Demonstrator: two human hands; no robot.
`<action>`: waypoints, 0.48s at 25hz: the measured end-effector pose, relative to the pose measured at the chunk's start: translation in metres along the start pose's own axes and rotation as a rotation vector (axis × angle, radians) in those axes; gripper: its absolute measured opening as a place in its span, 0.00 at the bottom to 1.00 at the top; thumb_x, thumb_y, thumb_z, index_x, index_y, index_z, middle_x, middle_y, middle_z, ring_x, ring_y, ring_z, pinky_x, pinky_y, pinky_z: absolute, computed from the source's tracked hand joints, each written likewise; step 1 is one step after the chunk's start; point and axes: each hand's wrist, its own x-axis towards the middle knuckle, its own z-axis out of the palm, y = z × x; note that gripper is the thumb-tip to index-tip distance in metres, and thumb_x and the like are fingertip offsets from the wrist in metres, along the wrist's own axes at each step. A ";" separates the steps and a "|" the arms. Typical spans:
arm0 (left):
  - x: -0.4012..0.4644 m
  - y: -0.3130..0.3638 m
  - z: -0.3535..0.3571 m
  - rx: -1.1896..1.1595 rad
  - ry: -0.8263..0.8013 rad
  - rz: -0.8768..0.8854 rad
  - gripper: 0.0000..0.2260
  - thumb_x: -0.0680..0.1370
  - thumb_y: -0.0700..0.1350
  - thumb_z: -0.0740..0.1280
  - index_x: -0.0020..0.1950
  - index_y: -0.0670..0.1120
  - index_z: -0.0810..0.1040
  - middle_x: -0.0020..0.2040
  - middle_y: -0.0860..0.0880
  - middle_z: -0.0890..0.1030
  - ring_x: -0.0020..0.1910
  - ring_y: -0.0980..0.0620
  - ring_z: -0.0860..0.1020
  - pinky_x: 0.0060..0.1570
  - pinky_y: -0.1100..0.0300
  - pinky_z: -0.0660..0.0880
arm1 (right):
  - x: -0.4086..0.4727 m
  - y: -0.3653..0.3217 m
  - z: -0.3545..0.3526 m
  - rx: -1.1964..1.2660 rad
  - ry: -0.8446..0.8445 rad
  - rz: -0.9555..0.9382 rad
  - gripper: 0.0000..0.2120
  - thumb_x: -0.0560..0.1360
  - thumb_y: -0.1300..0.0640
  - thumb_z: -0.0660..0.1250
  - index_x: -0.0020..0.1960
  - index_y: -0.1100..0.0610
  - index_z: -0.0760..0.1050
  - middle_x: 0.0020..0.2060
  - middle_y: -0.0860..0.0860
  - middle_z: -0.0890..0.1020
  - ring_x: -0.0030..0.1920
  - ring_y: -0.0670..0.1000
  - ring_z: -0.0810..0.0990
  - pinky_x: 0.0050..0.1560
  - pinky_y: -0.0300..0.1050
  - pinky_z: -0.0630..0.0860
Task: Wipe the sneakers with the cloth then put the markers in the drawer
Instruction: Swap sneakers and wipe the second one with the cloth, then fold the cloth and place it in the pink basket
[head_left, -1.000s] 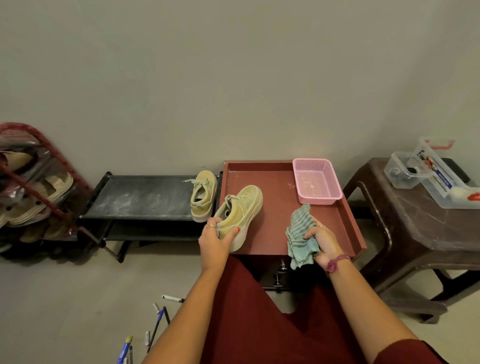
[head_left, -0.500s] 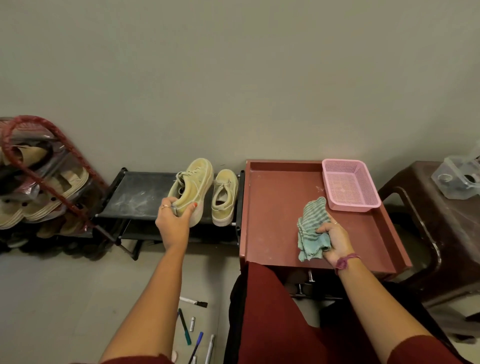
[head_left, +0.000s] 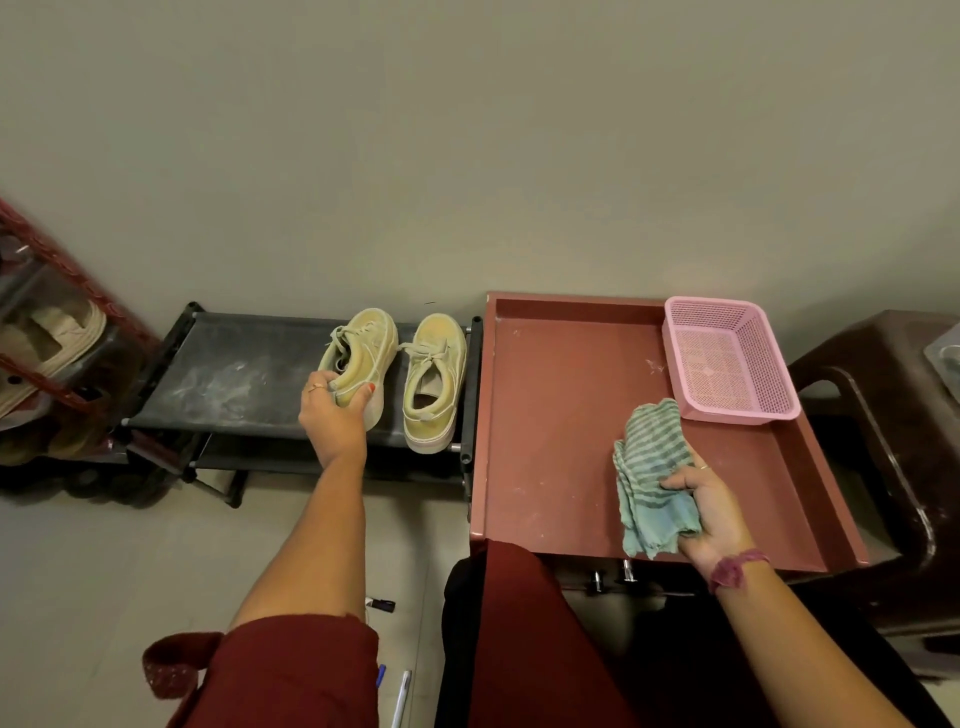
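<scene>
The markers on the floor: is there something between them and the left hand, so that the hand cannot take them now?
Yes. The left hand grips a sneaker on the black rack, so it is occupied. Its own arm and red sleeve lie over the markers on the floor and partly hide them.

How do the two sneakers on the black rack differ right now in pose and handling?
The left sneaker is tipped onto its side, sole edge showing, while the right sneaker sits flat on its sole with its opening facing up. The left hand holds the left sneaker at the heel; nothing touches the right sneaker. The right sneaker lies nearer the red tray. Both are yellowish-green, laced, with toes toward the wall.
</scene>
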 end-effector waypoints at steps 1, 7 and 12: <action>0.002 -0.003 0.006 -0.002 0.003 0.009 0.15 0.72 0.42 0.74 0.54 0.41 0.74 0.56 0.43 0.76 0.52 0.51 0.73 0.53 0.59 0.73 | 0.002 0.000 -0.002 -0.004 0.010 0.010 0.29 0.69 0.74 0.50 0.65 0.57 0.73 0.55 0.59 0.81 0.49 0.59 0.81 0.42 0.54 0.81; -0.004 -0.028 0.031 -0.044 -0.009 0.019 0.14 0.70 0.41 0.76 0.47 0.44 0.72 0.62 0.43 0.73 0.61 0.45 0.74 0.62 0.58 0.71 | 0.015 0.006 -0.011 -0.014 0.050 0.016 0.31 0.69 0.74 0.51 0.67 0.56 0.71 0.57 0.58 0.80 0.51 0.58 0.80 0.47 0.55 0.80; -0.016 -0.039 0.034 -0.087 -0.028 -0.003 0.15 0.68 0.39 0.78 0.44 0.43 0.72 0.63 0.45 0.73 0.61 0.48 0.74 0.59 0.65 0.68 | 0.022 0.008 -0.012 -0.005 0.049 0.018 0.31 0.69 0.74 0.50 0.67 0.56 0.71 0.58 0.58 0.80 0.54 0.59 0.79 0.55 0.58 0.75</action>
